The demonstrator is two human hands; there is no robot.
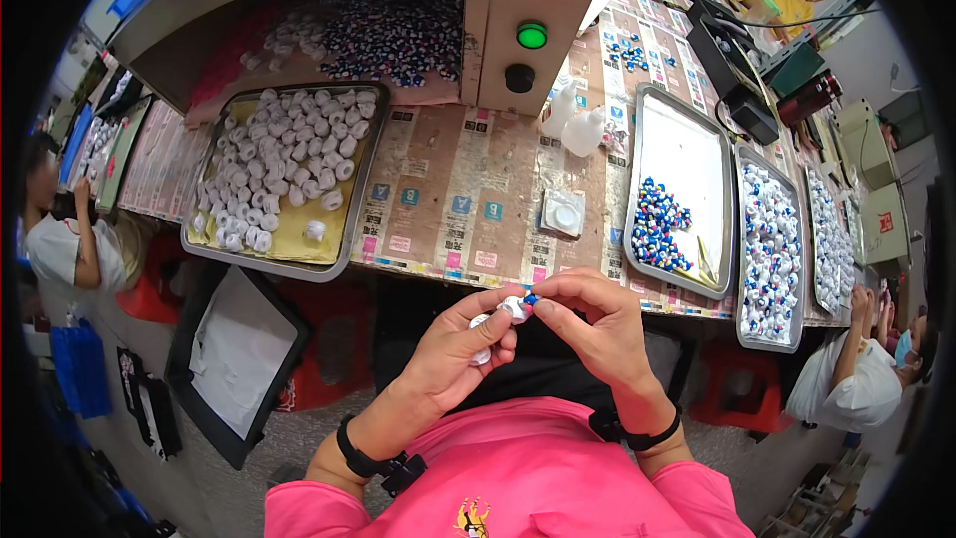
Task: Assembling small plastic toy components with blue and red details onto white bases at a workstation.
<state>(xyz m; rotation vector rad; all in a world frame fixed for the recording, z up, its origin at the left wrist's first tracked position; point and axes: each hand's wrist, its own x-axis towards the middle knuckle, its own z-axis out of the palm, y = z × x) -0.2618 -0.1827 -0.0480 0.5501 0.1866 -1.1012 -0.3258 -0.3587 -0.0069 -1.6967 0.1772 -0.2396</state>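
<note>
My left hand (448, 354) is closed round two white rounded pieces. One white piece (512, 310) sits at its fingertips, and another white piece (481, 341) lies lower, against the palm and fingers. With thumb and forefinger, my right hand (600, 327) pinches a small blue piece (531, 300), which meets the upper white piece. Whether the two are joined cannot be seen. Both hands are in front of the table edge, above my lap.
At left, a metal tray (370, 159) holds many white pieces. Right of centre, another tray (685, 144) has small blue, red and yellow pieces plus tweezers (707, 261). Farther right, a tray (769, 342) carries blue-and-white pieces. A plastic bottle (583, 133) stands mid-table. Co-workers sit at both sides.
</note>
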